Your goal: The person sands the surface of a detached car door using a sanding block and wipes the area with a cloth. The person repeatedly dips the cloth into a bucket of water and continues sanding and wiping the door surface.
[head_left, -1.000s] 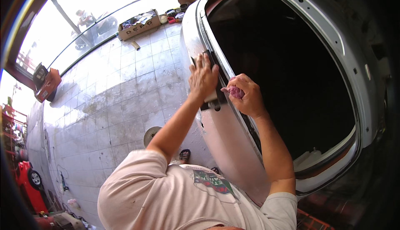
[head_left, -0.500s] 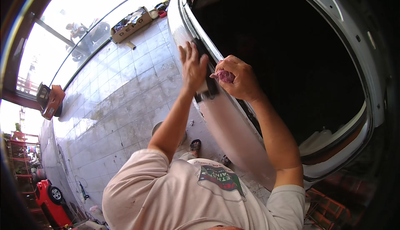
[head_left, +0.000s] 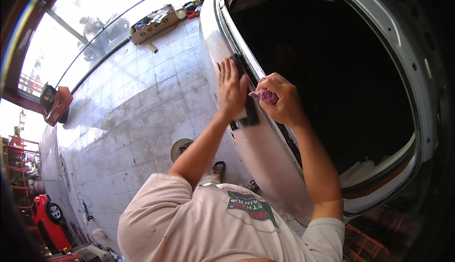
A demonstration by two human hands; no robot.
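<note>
My left hand [head_left: 232,89] lies flat, fingers stretched out, on a long dark block [head_left: 251,112]. The block rests along the pale, wet-looking side panel [head_left: 265,153] of a vehicle body, beside its window opening. The hand partly covers the block and is a little blurred. To the right, my right hand [head_left: 286,103] is closed around a bunched pink-purple cloth [head_left: 268,97], whose tip sticks out toward the left hand. It is held at the edge of the dark window opening [head_left: 332,72].
A cardboard box [head_left: 154,27] full of things stands at the far left on the tiled floor [head_left: 128,119]. A round basin [head_left: 179,149] is beside my left forearm. A sandalled foot [head_left: 218,168] shows below. A red toy-like car [head_left: 50,224] is at the lower left.
The view has shifted slightly, so the vehicle appears farther right. Both hands appear lower and farther right, the left still on the block and the right still holding the cloth.
</note>
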